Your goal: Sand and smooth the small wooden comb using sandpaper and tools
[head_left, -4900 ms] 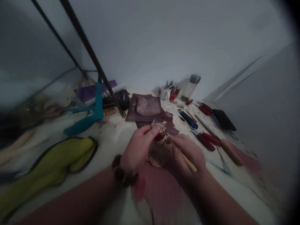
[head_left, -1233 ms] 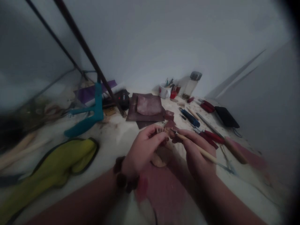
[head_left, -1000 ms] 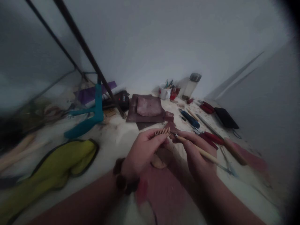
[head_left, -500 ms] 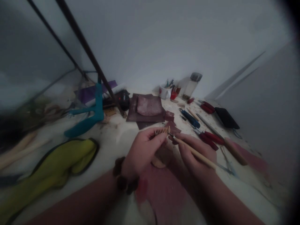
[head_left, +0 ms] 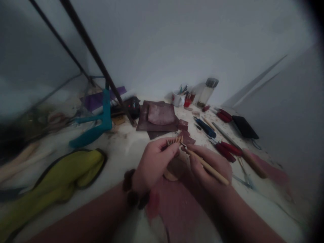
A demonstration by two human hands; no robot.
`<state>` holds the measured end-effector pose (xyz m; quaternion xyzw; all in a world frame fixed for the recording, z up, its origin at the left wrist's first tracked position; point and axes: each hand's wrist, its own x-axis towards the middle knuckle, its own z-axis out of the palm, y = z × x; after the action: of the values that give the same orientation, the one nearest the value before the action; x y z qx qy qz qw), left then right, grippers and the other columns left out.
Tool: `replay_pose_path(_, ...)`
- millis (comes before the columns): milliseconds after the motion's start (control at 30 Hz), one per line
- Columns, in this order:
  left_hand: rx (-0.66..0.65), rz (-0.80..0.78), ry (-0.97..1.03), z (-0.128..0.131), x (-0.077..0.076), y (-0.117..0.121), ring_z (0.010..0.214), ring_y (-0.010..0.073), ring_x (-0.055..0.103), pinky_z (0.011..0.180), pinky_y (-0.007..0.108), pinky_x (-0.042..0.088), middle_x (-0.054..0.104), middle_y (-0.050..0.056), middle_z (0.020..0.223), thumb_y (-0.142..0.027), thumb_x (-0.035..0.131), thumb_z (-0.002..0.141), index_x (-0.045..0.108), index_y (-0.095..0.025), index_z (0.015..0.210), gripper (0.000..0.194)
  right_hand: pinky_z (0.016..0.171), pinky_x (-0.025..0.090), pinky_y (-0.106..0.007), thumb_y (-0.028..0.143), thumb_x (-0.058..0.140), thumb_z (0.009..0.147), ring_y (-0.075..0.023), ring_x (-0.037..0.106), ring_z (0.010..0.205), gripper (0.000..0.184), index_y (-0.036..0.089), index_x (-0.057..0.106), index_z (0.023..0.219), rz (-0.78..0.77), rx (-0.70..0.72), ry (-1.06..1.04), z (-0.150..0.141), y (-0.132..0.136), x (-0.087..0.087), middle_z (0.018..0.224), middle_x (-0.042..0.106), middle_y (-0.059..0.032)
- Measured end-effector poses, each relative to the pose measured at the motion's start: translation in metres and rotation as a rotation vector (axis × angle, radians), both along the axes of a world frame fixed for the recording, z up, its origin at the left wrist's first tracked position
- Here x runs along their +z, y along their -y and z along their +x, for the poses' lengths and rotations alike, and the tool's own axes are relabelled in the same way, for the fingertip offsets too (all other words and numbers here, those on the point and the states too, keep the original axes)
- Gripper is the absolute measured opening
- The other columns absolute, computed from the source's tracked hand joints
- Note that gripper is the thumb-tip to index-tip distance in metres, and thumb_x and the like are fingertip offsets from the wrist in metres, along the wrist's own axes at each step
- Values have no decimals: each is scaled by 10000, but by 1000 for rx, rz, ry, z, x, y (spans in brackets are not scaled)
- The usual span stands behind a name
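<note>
My left hand [head_left: 155,160] is closed, pinching a small comb-like wooden piece [head_left: 174,141] between thumb and fingers, its slotted side facing up. In my right hand [head_left: 211,165] lies a slim wooden-handled tool [head_left: 209,167], gripped like a pencil. The tool's thin dark tip meets the right end of the wooden piece; whether it is a blade or a brush I cannot make out. Under both hands is a pale brown wooden block [head_left: 172,174], partly hidden by my left hand. A dark bead bracelet [head_left: 132,192] circles my left wrist.
Sandpaper sheets [head_left: 162,114] lie behind my hands. To the right are a blue cutter [head_left: 206,127], red-handled pliers [head_left: 225,150] and a black phone-like slab [head_left: 245,127]. A mug [head_left: 178,98] and a glass bottle [head_left: 207,92] stand at the back. A teal-handled saw [head_left: 105,118] and yellow-green cloth [head_left: 73,170] are left.
My right hand has shifted slightly left, and the tool's tip has risen a little along the end of the wooden piece. My left hand stays almost still.
</note>
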<state>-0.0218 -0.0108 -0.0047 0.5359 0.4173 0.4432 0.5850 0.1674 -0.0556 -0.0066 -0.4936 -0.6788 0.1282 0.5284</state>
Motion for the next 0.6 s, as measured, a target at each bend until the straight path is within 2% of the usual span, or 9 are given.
replay_pose_path(233,12,33,-26,0,0,0,1059,259,780,912,348,598,866,47,1155,-355,719,1041,888,-266,1204,252,811,701,-333,197,732,972,-237,854,845,269,308,871,1174,50,30,38,1,-3,-1,1013,886,-22)
replay_pose_path(400,27,59,-47,0,0,0,1048,263,784,901,352,605,866,51,1144,-346,717,1034,887,-253,1153,228,819,698,-338,223,729,993,-248,856,894,256,301,858,1201,79,46,98,3,-2,1,1057,885,-39)
replay_pose_path(600,33,75,-78,1,2,2,1045,254,790,891,336,607,869,38,1128,-338,706,1040,884,-252,1155,229,800,694,-332,242,728,999,-234,845,862,254,300,837,1220,129,34,157,4,-1,1,1048,876,-35)
